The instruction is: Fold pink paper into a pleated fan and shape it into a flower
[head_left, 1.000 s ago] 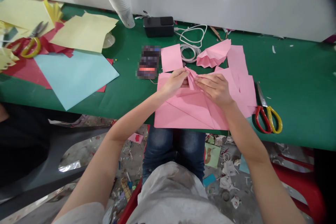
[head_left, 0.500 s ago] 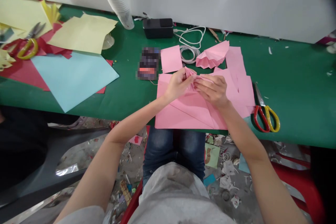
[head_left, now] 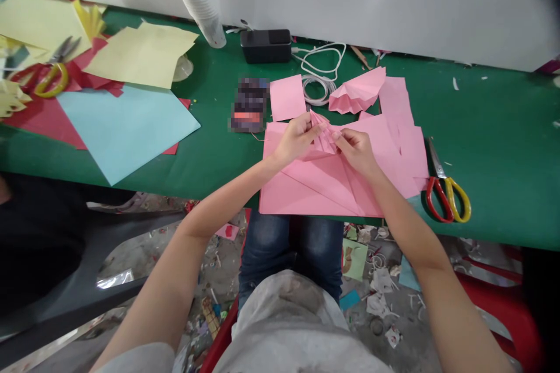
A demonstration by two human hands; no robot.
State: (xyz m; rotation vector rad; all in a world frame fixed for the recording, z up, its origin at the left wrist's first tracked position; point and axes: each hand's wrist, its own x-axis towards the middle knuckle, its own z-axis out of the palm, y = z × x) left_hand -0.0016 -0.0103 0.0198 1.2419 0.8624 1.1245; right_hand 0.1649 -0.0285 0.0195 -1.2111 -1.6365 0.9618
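Observation:
Between my hands is a pleated piece of pink paper, its narrow folds fanning out a little. My left hand pinches its left side, and my right hand grips its right edge between thumb and fingers. Beneath them lie large pink sheets, stacked at the table's front edge. Another folded pink fan rests just beyond my right hand. A small pink square lies past my left hand. To the right are scissors with one red and one yellow handle.
On the green table stand a leaning stack of white cups and a black box with a coiled white cable. At left lie a light blue sheet, yellow paper and second scissors. A person in black sits at left.
My right hand's fingers have shifted and curled into a pinch at the paper's right edge. The pleats now show more spread between my hands. My left hand stays nearly in place.

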